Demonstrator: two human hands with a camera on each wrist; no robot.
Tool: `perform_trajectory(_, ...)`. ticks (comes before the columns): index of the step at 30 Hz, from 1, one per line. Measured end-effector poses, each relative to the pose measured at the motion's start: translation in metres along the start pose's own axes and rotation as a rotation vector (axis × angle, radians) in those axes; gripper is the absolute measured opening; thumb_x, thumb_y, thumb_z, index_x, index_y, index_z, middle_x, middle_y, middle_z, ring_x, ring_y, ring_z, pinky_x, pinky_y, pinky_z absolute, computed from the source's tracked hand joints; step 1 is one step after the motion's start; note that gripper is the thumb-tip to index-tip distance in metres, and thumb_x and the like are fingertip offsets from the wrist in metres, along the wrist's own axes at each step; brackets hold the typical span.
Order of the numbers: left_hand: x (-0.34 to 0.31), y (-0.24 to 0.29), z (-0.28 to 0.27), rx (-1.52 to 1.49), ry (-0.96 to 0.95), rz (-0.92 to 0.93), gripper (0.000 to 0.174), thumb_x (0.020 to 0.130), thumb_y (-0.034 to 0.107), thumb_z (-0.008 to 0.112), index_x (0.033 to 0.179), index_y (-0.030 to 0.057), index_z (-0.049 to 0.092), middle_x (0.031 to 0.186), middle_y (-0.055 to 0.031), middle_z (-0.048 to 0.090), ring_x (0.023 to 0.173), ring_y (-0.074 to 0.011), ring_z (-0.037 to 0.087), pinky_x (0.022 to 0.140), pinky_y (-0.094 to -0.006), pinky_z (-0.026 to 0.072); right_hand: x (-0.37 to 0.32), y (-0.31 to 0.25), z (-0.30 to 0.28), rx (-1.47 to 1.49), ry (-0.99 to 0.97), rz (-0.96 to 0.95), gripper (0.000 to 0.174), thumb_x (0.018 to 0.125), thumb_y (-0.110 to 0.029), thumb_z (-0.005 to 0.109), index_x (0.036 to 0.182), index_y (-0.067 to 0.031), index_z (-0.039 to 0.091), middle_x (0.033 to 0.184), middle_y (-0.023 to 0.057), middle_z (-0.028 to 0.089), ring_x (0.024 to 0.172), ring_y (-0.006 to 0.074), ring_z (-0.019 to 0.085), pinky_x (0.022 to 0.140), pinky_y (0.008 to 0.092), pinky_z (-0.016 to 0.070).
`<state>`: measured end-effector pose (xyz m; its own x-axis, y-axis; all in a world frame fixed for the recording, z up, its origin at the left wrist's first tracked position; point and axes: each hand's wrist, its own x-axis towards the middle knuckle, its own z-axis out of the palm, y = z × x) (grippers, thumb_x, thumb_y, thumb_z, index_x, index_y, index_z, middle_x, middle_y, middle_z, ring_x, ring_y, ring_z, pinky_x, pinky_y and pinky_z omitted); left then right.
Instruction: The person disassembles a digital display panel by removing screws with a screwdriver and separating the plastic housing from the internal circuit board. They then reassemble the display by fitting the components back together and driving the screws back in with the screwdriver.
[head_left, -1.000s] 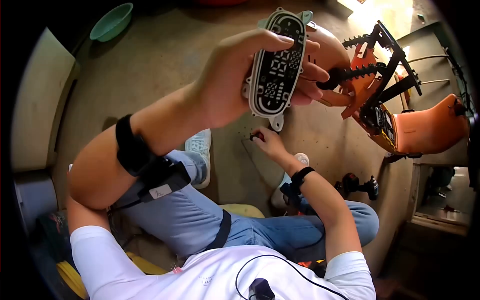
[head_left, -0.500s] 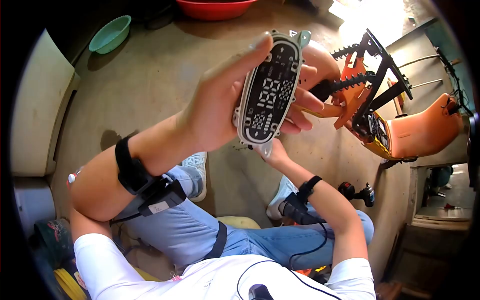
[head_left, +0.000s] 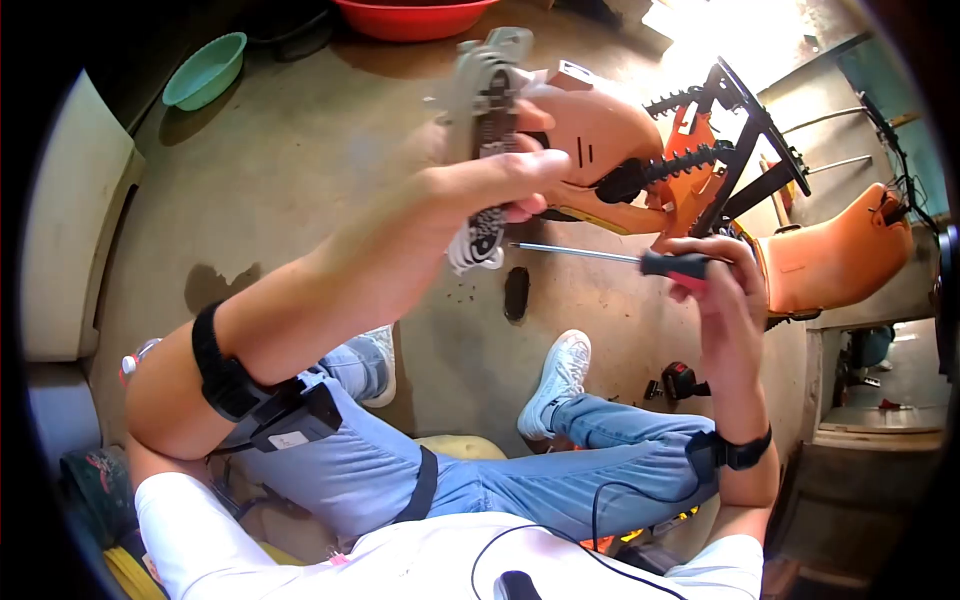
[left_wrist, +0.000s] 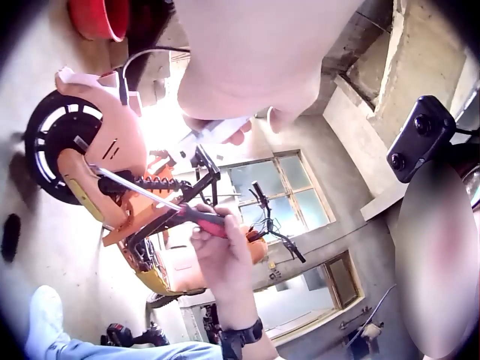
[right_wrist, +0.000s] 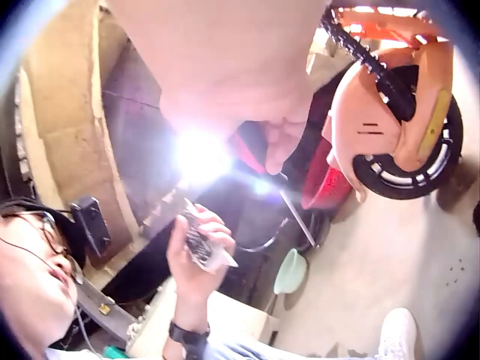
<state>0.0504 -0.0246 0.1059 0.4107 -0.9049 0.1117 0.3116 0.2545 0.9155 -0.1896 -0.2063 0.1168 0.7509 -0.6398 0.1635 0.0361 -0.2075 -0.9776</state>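
My left hand (head_left: pixel 470 190) grips an oval digital display panel (head_left: pixel 468 110) in a pale housing, raised over the floor and turned nearly edge-on, blurred in the head view. In the right wrist view, fingers wrap round the panel (right_wrist: pixel 201 244). My right hand (head_left: pixel 728 285) holds a screwdriver (head_left: pixel 680 267) by its black and red handle. Its long metal shaft (head_left: pixel 580 251) points left, and the tip overlaps the area just right of the panel's lower end. The left wrist view shows the screwdriver (left_wrist: pixel 201 217) in the right hand (left_wrist: pixel 225 259) too; there the left palm hides most of the panel.
An orange vehicle body (head_left: pixel 595 125) with black coil springs (head_left: pixel 690 162) stands ahead to the right. A dark oval piece (head_left: pixel 516 294) lies on the floor. A power drill (head_left: pixel 683 382) is by the right knee; red (head_left: pixel 415 20) and green (head_left: pixel 207 72) basins stand at the back.
The left hand has turned the display panel from face-up to edge-on. My right hand has risen from low near the floor behind the panel to the right, bringing the screwdriver into full view.
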Motion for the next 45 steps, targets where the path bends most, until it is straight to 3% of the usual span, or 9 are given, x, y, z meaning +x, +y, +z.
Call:
perform_trajectory(1, -0.001, 0.002, 0.002, -0.09, 0.115, -0.112, 0.036, 0.091, 0.023, 0.069, 0.12, 0.0092, 0.054, 0.089, -0.0026, 0.062, 0.087, -0.0098, 0.06, 0.074, -0.0256, 0.0482, -0.005, -0.009, -0.009, 0.046, 0.032, -0.028, 0.025, 0.1, -0.019, 0.051, 0.118, -0.0019, 0.055, 0.114, 0.0192, 0.066, 0.084, 0.0172, 0.065, 0.077, 0.0284, 0.0521)
perform_trajectory(4, 0.0, 0.0, 0.0, -0.12, 0.193, -0.209, 0.033, 0.092, 0.021, 0.068, 0.119, 0.0101, 0.053, 0.089, -0.0028, 0.062, 0.086, -0.0102, 0.06, 0.074, -0.0258, 0.0479, -0.021, -0.027, -0.026, 0.156, 0.091, -0.107, 0.026, 0.102, -0.023, 0.047, 0.119, -0.0048, 0.053, 0.116, 0.0202, 0.064, 0.089, 0.019, 0.064, 0.078, 0.0285, 0.0522)
perform_trajectory(9, 0.001, -0.003, 0.004, -0.19, 0.002, -0.227, 0.037, 0.094, 0.023, 0.066, 0.122, 0.0062, 0.049, 0.106, -0.0099, 0.065, 0.097, -0.0175, 0.066, 0.088, -0.0338, 0.0532, -0.036, -0.027, -0.046, 0.396, 0.126, -0.18, 0.027, 0.104, -0.027, 0.045, 0.124, -0.0087, 0.048, 0.121, 0.0198, 0.057, 0.106, 0.0194, 0.058, 0.082, 0.0273, 0.0517)
perform_trajectory(16, -0.001, 0.001, 0.019, -0.161, -0.157, -0.216, 0.044, 0.091, 0.015, 0.068, 0.128, 0.0039, 0.046, 0.115, -0.0173, 0.065, 0.104, -0.0241, 0.067, 0.091, -0.0373, 0.0545, -0.04, -0.024, -0.054, 0.498, 0.074, -0.17, 0.027, 0.104, -0.025, 0.045, 0.124, -0.0062, 0.047, 0.122, 0.0202, 0.055, 0.105, 0.0206, 0.059, 0.082, 0.0275, 0.0544)
perform_trajectory(21, 0.005, 0.0, 0.024, -0.191, -0.171, -0.32, 0.041, 0.092, 0.017, 0.069, 0.124, 0.0039, 0.048, 0.105, -0.0118, 0.067, 0.097, -0.0219, 0.07, 0.087, -0.0349, 0.0562, -0.042, -0.021, -0.054, 0.417, 0.192, -0.207, 0.026, 0.104, -0.025, 0.046, 0.122, -0.0066, 0.047, 0.123, 0.0197, 0.053, 0.104, 0.0209, 0.058, 0.08, 0.0269, 0.0552)
perform_trajectory(27, 0.008, -0.005, 0.025, -0.217, -0.157, -0.363, 0.04, 0.091, 0.012, 0.07, 0.124, 0.0042, 0.048, 0.104, -0.0087, 0.065, 0.096, -0.0204, 0.07, 0.086, -0.0331, 0.0566, -0.044, -0.02, -0.055, 0.325, 0.17, -0.266, 0.025, 0.103, -0.029, 0.048, 0.117, -0.0086, 0.046, 0.118, 0.0191, 0.054, 0.096, 0.0209, 0.057, 0.076, 0.0282, 0.0527)
perform_trajectory(40, 0.005, -0.008, 0.024, -0.148, -0.116, -0.326, 0.041, 0.087, 0.005, 0.072, 0.123, 0.004, 0.05, 0.104, -0.0069, 0.063, 0.095, -0.017, 0.068, 0.085, -0.0311, 0.0561, -0.045, -0.021, -0.047, 0.24, 0.097, -0.313, 0.027, 0.102, -0.03, 0.049, 0.117, -0.0085, 0.045, 0.115, 0.0186, 0.054, 0.093, 0.0239, 0.057, 0.075, 0.0304, 0.0521)
perform_trajectory(43, 0.004, -0.015, 0.022, -0.021, -0.147, -0.146, 0.035, 0.087, 0.005, 0.073, 0.117, 0.0009, 0.055, 0.097, -0.0062, 0.066, 0.088, -0.0126, 0.066, 0.081, -0.0273, 0.0542, -0.047, -0.021, -0.049, 0.333, 0.181, -0.329, 0.028, 0.102, -0.029, 0.05, 0.12, -0.008, 0.045, 0.115, 0.018, 0.054, 0.098, 0.0238, 0.057, 0.075, 0.0311, 0.0527)
perform_trajectory(45, 0.002, -0.016, 0.021, 0.217, -0.156, -0.034, 0.04, 0.086, -0.003, 0.071, 0.12, 0.0054, 0.053, 0.098, -0.0027, 0.059, 0.089, -0.0086, 0.058, 0.08, -0.0248, 0.0505, -0.047, -0.023, -0.055, 0.399, 0.182, -0.299, 0.03, 0.102, -0.028, 0.052, 0.122, -0.0077, 0.045, 0.116, 0.0177, 0.053, 0.102, 0.0237, 0.056, 0.075, 0.0315, 0.053)
